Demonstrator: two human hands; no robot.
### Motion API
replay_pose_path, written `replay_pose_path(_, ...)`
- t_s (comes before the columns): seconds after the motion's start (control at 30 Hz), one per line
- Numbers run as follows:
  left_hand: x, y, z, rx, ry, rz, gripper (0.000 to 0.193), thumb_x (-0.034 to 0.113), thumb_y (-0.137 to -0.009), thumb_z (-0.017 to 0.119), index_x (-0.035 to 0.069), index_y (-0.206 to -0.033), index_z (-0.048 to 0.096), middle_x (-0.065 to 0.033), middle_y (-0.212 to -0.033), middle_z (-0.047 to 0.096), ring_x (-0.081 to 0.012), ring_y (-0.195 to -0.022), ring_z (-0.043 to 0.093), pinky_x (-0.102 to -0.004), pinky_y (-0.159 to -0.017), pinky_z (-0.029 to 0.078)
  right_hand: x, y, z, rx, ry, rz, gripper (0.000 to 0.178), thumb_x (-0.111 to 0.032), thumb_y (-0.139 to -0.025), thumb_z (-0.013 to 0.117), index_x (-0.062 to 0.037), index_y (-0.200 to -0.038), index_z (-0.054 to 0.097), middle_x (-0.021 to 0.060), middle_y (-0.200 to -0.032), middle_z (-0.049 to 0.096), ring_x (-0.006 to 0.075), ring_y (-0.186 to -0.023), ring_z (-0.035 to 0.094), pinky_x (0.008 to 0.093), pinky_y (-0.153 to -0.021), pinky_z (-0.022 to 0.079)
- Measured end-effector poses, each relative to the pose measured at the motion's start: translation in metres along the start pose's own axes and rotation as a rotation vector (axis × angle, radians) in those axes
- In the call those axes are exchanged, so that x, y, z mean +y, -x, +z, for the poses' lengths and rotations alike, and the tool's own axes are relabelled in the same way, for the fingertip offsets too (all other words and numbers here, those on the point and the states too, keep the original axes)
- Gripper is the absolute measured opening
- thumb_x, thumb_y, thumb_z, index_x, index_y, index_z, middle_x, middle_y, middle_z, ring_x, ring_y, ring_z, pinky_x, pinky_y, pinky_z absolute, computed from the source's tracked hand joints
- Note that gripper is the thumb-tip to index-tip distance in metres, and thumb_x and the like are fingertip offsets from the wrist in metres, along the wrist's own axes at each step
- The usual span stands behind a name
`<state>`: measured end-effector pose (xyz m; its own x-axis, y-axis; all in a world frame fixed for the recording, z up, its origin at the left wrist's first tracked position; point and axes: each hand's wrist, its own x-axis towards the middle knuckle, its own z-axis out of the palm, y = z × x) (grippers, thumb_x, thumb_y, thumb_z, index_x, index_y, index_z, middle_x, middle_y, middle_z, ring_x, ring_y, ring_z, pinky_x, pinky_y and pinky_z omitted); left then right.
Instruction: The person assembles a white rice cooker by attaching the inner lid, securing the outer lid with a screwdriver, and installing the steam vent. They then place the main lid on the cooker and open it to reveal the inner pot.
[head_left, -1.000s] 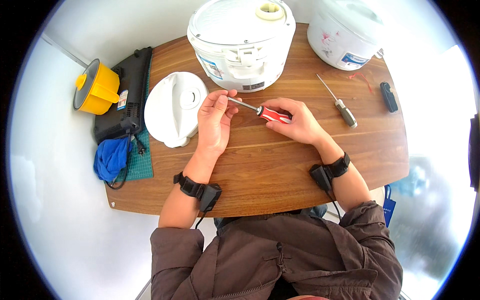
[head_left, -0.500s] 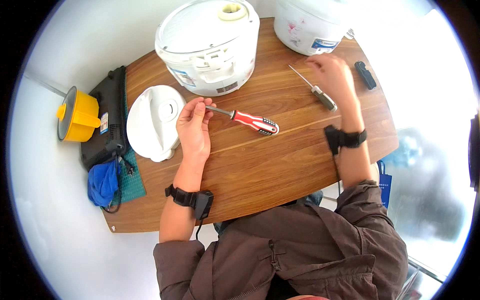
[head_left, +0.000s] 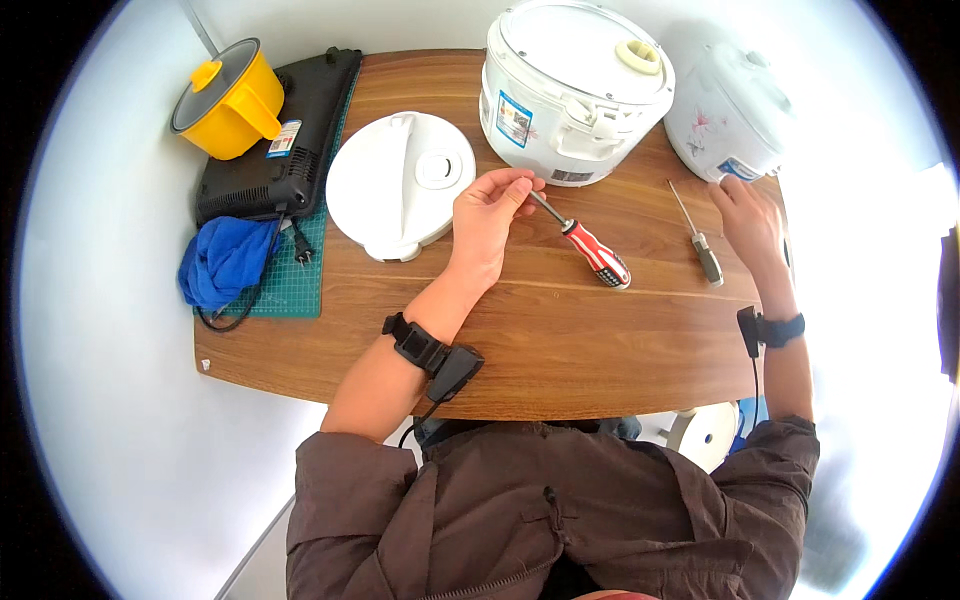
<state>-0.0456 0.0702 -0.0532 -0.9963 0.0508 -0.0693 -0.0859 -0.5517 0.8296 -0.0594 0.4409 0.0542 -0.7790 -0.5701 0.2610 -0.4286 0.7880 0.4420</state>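
My left hand (head_left: 488,222) pinches the metal shaft of a screwdriver (head_left: 597,254) near its tip. The screwdriver's red, white and black handle points right and toward me, over the wooden table (head_left: 480,340). My right hand (head_left: 750,222) is at the right side of the table, fingers drawn together just in front of a flowered white rice cooker (head_left: 730,115). What those fingers hold, if anything, is too small to make out. Left of that hand lies a second screwdriver (head_left: 706,258) with a grey handle and thin shaft.
Another white cooker (head_left: 540,100) with a pale ring on its top stands at the back. Left of it lies a round white lid (head_left: 370,190). Farther left are a black appliance (head_left: 240,190), a yellow pot (head_left: 240,115), a blue cloth (head_left: 225,262) and a green cutting mat (head_left: 295,290).
The view has swung left, so everything on the table appears farther right. My right hand has moved rightward from beside the grey screwdriver's tip. My left hand keeps its pinch on the red screwdriver.
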Motion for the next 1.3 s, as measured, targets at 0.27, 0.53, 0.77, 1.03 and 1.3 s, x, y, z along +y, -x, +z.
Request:
replay_pose_path(0.27, 0.005, -0.002, -0.003, 0.016, -0.017, -0.008, 0.017, 0.010, -0.101, 0.067, 0.001, -0.115, 0.069, -0.0113, -0.109, 0.075, -0.0186, -0.096, 0.070, -0.0281, -0.082, 0.055, -0.036, -0.139, -0.119, 0.545, 0.084, -0.439, 0.031, -0.010, -0.083, 0.067, -0.0168, -0.114, 0.067, -0.0045, -0.108, 0.067, 0.0149, -0.099, 0.066, 0.0270, -0.074, 0.057)
replay_pose_path(0.53, 0.002, -0.005, 0.000, -0.015, -0.002, -0.002, 0.015, 0.009, -0.101, 0.067, 0.001, -0.113, 0.070, -0.0108, -0.108, 0.075, -0.0181, -0.095, 0.072, -0.0272, -0.080, 0.056, -0.032, -0.189, -0.083, 0.376, -0.060, -0.517, 0.035, -0.008, -0.084, 0.066, -0.0157, -0.118, 0.069, -0.0037, -0.114, 0.071, 0.0193, -0.103, 0.067, 0.0313, -0.080, 0.056)
replay_pose_path(0.77, 0.006, 0.000, 0.006, 0.002, -0.005, -0.040, 0.014, 0.009, -0.102, 0.065, 0.001, -0.113, 0.070, -0.0110, -0.108, 0.075, -0.0163, -0.095, 0.071, -0.0276, -0.081, 0.056, -0.084, -0.070, -0.049, 0.533, -0.631, -0.038, 0.032, 0.001, -0.081, 0.071, -0.0078, -0.112, 0.075, 0.0083, -0.091, 0.072, 0.0223, -0.073, 0.067, 0.0384, -0.060, 0.055)
replay_pose_path(1.03, 0.003, 0.000, 0.001, -0.054, 0.070, -0.021, 0.017, 0.011, -0.101, 0.067, 0.001, -0.114, 0.071, -0.0119, -0.109, 0.075, -0.0187, -0.095, 0.072, -0.0280, -0.080, 0.056, -0.173, -0.013, -0.018, -0.044, -0.957, 0.268, 0.035, -0.018, -0.088, 0.075, -0.0017, -0.118, 0.067, 0.0168, -0.095, 0.066, 0.0380, -0.090, 0.064, 0.0466, -0.080, 0.053)
replay_pose_path(1.3, 0.002, -0.002, -0.004, -0.187, 0.303, -0.065, 0.018, 0.017, -0.102, 0.067, 0.007, -0.116, 0.069, -0.0134, -0.119, 0.074, -0.0240, -0.102, 0.072, -0.0313, -0.082, 0.058, -0.178, -0.007, -0.002, 0.107, -1.149, 0.402, 0.033, -0.015, -0.091, 0.073, -0.0018, -0.120, 0.067, 0.0153, -0.096, 0.063, 0.0358, -0.084, 0.063, 0.0408, -0.075, 0.052)
